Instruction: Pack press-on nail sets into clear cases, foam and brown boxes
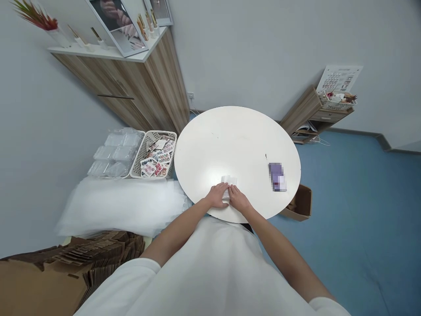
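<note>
On the near part of the round white table (243, 131) lies a small white packet (229, 180), partly see-through, its kind hard to make out. My left hand (217, 195) presses on its left side, fingers together and thumb held lower down. From the right, my right hand (239, 198) grips the same packet with its fingertips bunched close to the left hand's fingers. Much of the packet is hidden under both hands.
A blurred purple item (276, 175) lies on the table's right. To the left stand a basket of printed cards (174, 145), clear plastic boxes (115, 151), a stack of translucent bags (125, 204) and folded cardboard (108, 254). An open carton (304, 204) sits on the floor at right.
</note>
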Available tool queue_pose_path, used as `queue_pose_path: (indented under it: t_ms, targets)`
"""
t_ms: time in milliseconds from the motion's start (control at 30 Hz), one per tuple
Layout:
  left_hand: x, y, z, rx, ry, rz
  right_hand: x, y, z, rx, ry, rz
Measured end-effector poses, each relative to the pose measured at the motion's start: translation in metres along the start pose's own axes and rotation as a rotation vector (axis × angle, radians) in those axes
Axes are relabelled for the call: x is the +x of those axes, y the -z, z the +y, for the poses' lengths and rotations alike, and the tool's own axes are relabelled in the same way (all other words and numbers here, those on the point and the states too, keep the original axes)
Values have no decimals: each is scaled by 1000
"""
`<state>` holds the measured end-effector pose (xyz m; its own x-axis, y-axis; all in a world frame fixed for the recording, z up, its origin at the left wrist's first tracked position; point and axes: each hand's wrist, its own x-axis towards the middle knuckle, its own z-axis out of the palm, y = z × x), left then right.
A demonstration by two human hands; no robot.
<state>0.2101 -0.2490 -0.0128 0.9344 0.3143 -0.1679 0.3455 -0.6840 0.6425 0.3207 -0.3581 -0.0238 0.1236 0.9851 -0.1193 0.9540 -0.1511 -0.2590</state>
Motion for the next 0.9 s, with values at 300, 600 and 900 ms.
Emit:
queue_pose_path:
  t_ms: [300,600,900]
  targets:
    - [-12,-12,6,-78,37,2,-23,35,1,119,14,-246]
    - [-4,-20,-1,-236,247,187,15,45,31,340,-56,-198]
    - [5,-25,6,-135,544,220,-2,18,25,479,-380,110]
